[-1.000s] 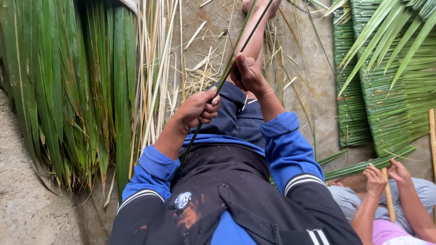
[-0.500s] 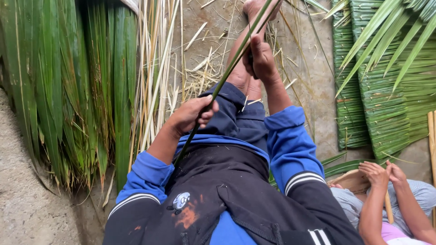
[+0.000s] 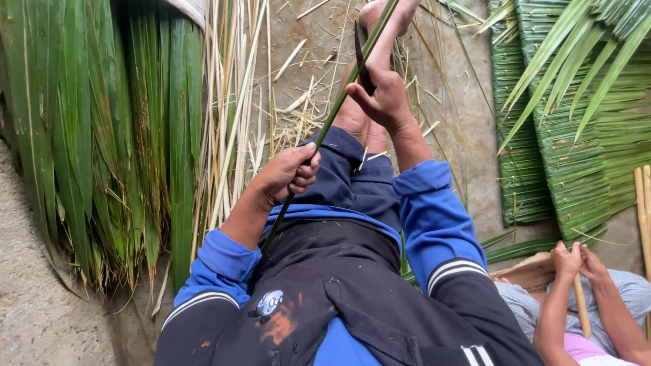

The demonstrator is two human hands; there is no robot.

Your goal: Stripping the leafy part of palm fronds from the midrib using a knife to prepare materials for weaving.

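Head view, left hand point(image 3: 285, 177) gripping leaf stem point(image 3: 332, 118), right hand point(image 3: 381, 95) holding knife point(image 3: 360, 55)

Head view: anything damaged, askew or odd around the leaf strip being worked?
Nothing stands out. The left hand grips the green leaf strip low; the right hand holds a dark blade against it higher up. Dry straw scraps litter the concrete floor, which looks like ordinary offcuts.
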